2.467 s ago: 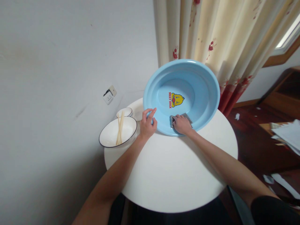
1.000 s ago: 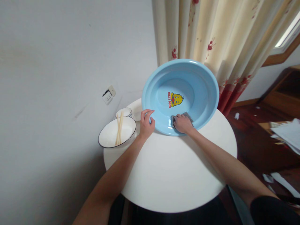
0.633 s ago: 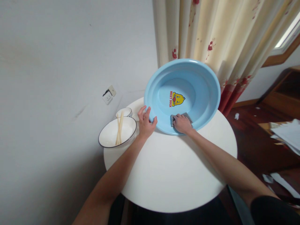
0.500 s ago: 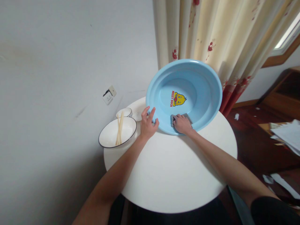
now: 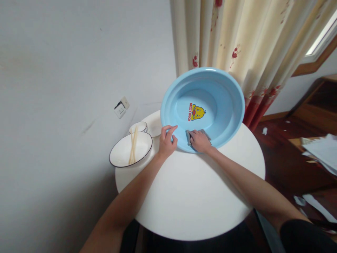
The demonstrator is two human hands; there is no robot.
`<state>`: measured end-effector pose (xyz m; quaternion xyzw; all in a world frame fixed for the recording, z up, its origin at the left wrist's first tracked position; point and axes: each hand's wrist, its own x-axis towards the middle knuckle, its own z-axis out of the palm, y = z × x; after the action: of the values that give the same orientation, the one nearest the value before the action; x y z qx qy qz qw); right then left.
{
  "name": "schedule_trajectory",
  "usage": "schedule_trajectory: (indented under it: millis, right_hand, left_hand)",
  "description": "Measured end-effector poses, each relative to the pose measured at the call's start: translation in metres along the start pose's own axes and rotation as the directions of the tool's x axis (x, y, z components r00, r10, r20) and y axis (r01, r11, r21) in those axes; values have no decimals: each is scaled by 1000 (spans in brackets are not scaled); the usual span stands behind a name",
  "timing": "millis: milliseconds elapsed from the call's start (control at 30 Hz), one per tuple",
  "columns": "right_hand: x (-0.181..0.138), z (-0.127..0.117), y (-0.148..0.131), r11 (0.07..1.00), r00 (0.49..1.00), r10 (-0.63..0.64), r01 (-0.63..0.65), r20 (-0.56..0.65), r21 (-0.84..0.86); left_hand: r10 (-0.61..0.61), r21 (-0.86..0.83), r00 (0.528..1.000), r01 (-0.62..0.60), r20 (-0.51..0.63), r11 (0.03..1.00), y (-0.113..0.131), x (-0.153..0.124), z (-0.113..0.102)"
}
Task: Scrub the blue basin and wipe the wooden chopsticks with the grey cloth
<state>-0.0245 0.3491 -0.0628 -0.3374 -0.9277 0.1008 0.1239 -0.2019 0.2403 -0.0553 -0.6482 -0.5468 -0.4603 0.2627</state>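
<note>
A light-blue plastic basin (image 5: pixel 226 105) with a yellow duck print leans tilted on the round white table (image 5: pixel 189 196), its inside facing me. My left hand (image 5: pixel 167 142) grips the basin's near-left rim, fingers bent over the edge. Inside the basin, my right hand (image 5: pixel 200 141) presses a grey cloth (image 5: pixel 206 133) against the lower wall near the rim. Part of the cloth is hidden under the fingers.
On the table's left stands a large white bowl (image 5: pixel 122 151) with a dark rim, chopsticks (image 5: pixel 133 146) resting in it. Behind it are a smaller bowl (image 5: pixel 138 126) and a white dish (image 5: pixel 154 131). A wall (image 5: pixel 65 105) and a curtain (image 5: pixel 210 38) border the table.
My right hand and the cloth have slid left along the basin's lower wall. The basin has shifted slightly left, and my left hand's fingers have bent further in over its rim.
</note>
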Motion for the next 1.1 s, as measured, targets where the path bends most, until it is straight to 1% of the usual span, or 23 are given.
schedule_trajectory:
  millis: [100,167,333,467,567,667,767,867,967,1100]
  right_hand:
    - [0,2,-7,988,994,-100,104,-44,112]
    - [-1,3,-10,977,989,-129,140,-74,163]
    - [-1,4,-11,975,991,-113,125,-71,183]
    - [0,4,-7,986,994,-87,96,-69,138]
    - [1,2,-4,992,997,-70,74,-44,97]
    - [2,0,-2,996,998,-68,69,-17,63]
    - [3,-4,2,998,998,-53,53,14,19]
    - [1,-8,9,998,998,8,-4,54,-70]
    - [-3,-12,17,981,996,79,-69,49,-182]
    - [-5,-14,20,969,996,82,-71,38,-239]
  left_hand:
    - [16,-3,1000,-16,-23,1000,0,0,0]
    - [8,12,1000,-8,-29,1000,0,0,0]
    - [-6,38,1000,7,-28,999,1,0,1]
    - [2,13,999,-1,-39,1000,3,1,0]
    - [-15,1,1000,15,-27,1000,4,2,0]
    - [-39,10,999,39,-5,999,4,1,0]
    - [-45,32,999,45,-10,998,4,0,0]
    - [-42,44,999,43,-22,998,3,0,0]
    - [-44,44,999,45,-26,998,2,0,0]
    - [-48,30,998,49,-28,998,3,1,0]
